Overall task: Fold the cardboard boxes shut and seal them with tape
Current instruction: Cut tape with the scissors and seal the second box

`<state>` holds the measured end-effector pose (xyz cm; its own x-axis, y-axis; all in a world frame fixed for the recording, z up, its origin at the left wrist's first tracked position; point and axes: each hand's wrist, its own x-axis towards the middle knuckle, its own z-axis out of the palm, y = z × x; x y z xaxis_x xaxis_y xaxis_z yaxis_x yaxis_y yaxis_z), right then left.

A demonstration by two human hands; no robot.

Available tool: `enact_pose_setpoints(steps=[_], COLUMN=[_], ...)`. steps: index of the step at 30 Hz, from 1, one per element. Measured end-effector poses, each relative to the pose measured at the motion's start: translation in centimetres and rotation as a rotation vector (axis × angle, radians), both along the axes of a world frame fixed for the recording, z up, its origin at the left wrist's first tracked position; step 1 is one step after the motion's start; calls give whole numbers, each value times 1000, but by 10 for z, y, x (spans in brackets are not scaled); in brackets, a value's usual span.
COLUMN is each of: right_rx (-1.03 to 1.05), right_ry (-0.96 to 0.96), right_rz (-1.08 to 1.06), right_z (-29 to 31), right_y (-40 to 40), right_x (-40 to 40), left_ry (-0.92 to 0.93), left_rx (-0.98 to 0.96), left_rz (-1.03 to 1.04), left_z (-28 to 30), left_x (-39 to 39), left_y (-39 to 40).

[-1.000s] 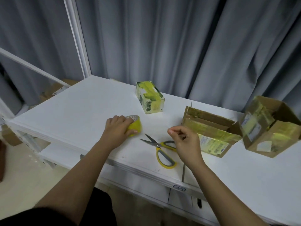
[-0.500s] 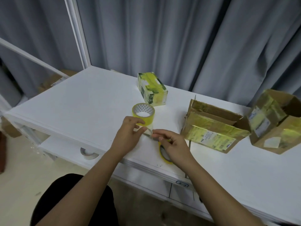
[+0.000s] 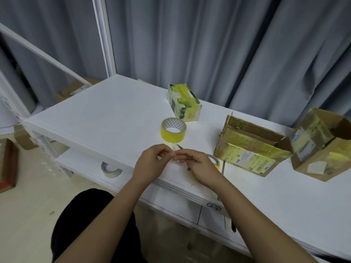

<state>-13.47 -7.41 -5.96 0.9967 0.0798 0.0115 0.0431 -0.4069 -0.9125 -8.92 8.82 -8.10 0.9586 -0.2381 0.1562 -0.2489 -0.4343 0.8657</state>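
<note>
Both hands meet just above the near edge of the white tabletop [image 3: 106, 118], fingertips together: the left hand [image 3: 152, 164] and the right hand [image 3: 197, 166] each have a narrow grip, pinching what appears to be a short, nearly clear strip of tape between them, though the strip itself is too faint to make out for certain. The yellow tape roll [image 3: 173, 132] lies flat on the tabletop just beyond the hands, untouched, and the yellow-handled scissors [image 3: 214, 162] lie mostly hidden under the right hand, with one blade tip showing between the hands and the roll. The step in hand looks like readying a piece of tape, not yet applying it. To the right, well apart from the hands, stand two cardboard boxes: the nearer box [image 3: 250, 147] and the far box [image 3: 322, 147], both with flaps up and unsealed. A small taped box [image 3: 184, 101] behind the roll looks already closed. The next move likely calls for carrying the strip to the nearer box, pressing its flaps down flat with one hand, and laying the tape across the seam without letting it fold onto itself.
</note>
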Motion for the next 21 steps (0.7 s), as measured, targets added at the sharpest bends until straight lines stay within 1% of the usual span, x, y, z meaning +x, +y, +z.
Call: enact_pose_setpoints(steps=[1,3,5,6,8,9,12,14,17,21], right_rx=[20,140,231,198,-14,-160,-579,-833,-1045,-1149], right_ry=[29,88,98,72,-7,-49,-150,-180,-244,-308], right_rz=[15,-17,-149,-225,-302,-282,-79,11,47,-30], right_z=[-1,-3,-3,-4,-5,-4,-2,-2,-2,-9], right_y=[-1,-2,-5,-7,-13,-14,-10,-3,-4,-16], right_x=[1,4,9,13,25,32,62,82,101,101], left_ry=[-1,-7,-17,-17,-16,-20,-28,-30,-38,-81], left_rx=[3,16,12,2,-2,8,75,124,145,212], left_rz=[-3,21,72,95,115,116,118,131,156,170], left_z=[0,0,0,0,2,3,4,4,3,-1], left_x=[0,1,5,7,11,12,18,23,34,55], left_y=[2,7,15,19,26,30,38,44,52,54])
